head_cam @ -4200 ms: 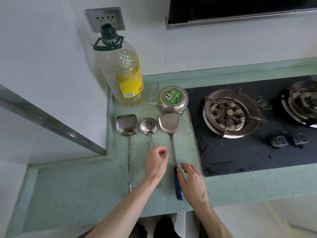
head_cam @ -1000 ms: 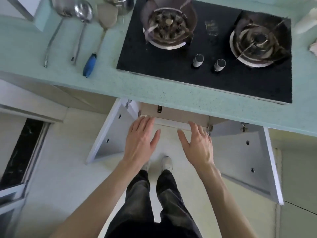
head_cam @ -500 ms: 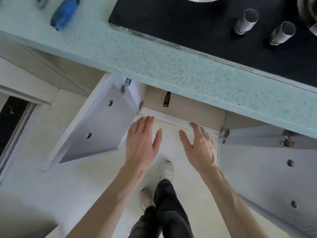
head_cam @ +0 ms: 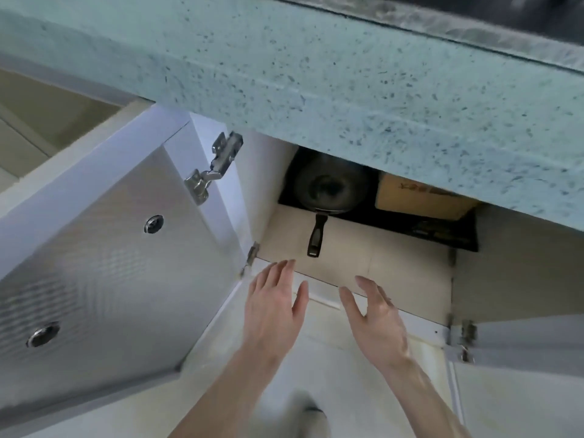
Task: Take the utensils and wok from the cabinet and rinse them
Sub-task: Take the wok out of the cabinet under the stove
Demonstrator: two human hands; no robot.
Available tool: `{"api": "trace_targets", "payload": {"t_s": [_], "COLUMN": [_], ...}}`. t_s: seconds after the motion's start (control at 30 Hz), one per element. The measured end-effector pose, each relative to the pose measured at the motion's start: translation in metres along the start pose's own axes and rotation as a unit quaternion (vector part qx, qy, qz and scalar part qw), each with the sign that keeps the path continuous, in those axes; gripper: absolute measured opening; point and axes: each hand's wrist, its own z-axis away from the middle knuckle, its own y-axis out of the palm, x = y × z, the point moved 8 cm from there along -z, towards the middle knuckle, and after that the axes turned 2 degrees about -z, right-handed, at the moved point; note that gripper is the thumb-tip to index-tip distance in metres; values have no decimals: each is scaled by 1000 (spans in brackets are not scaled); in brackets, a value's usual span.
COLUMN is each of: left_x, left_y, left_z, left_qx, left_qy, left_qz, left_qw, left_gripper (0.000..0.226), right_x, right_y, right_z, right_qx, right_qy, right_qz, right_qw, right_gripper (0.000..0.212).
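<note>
We are in a home kitchen, looking down under the work surface. Above us runs a speckled pale-green stone tabletop [head_cam: 347, 77], and the black edge of a cooktop [head_cam: 505, 14] is set into it at the top right. Below it a base cabinet [head_cam: 363, 267] stands open, its white door [head_cam: 104, 248] swung out on a metal hinge [head_cam: 211, 172] of the usual kitchen-unit kind. Inside, on the cabinet floor, we see a dark wok [head_cam: 328, 188] with a black handle and, just beside it, a cardboard box [head_cam: 420, 200]. The floor [head_cam: 341, 374] in front is pale and plain, as in a household room
</note>
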Motion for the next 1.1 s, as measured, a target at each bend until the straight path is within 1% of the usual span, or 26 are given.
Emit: {"api": "trace_targets", "payload": {"t_s": [0.23, 0.27, 0.37, 0.4, 0.5, 0.57, 0.67, 0.73, 0.77, 0.8, 0.87, 0.9, 0.93, 1.0, 1.1], "left_x": [28, 33, 43, 47, 54, 56, 58, 61, 61, 60, 55, 52, 50, 46, 39], "left_y": [90, 100, 126, 133, 155, 171, 193, 207, 215, 223, 238, 241, 244, 249, 253], "left_z": [-58, -65, -87, -93, -108, -118, -136, -147, -151, -154, -154, -154, -156, -160, -164], "left_qx": [-20, -23, -8, -5, 16, 32, 63, 85, 99, 119, 160, 172, 180, 199, 234], "left_qy": [23, 20, -9, -23, -67, -86, -126, -172, -194, -217, -265, -280, -289, -291, -296], "left_qz": [15, 20, 44, 52, 82, 112, 163, 220, 261, 313, 420, 458, 484, 518, 539], "left_qw": [999, 999, 999, 998, 994, 989, 977, 957, 940, 917, 853, 826, 806, 779, 753], "left_gripper": [44, 42, 36, 36, 39, 40, 46, 47, 46, 45, 42, 38, 34, 28, 21], "right_x": [-35, -37, -45, -48, -56, -52, -51, -48, -47, -46, -43, -42, -40, -39, -37], "right_y": [48, 53, 68, 75, 94, 108, 130, 142, 147, 151, 155, 158, 160, 164, 166], "right_z": [-102, -115, -158, -173, -211, -230, -255, -273, -280, -285, -290, -292, -293, -296, -301], "right_qx": [-3, 3, 4, -1, -5, 19, 66, 90, 102, 114, 127, 128, 131, 142, 154], "right_qy": [15, 23, 66, 77, 106, 123, 147, 142, 141, 140, 142, 146, 153, 171, 190], "right_qz": [-116, -138, -231, -252, -276, -296, -348, -376, -395, -408, -409, -405, -403, -398, -371], "right_qw": [993, 990, 971, 965, 955, 947, 923, 911, 902, 895, 892, 893, 893, 890, 896], "right_gripper": [58, 53, 29, 27, 35, 38, 44, 41, 37, 33, 25, 23, 23, 24, 28]}}
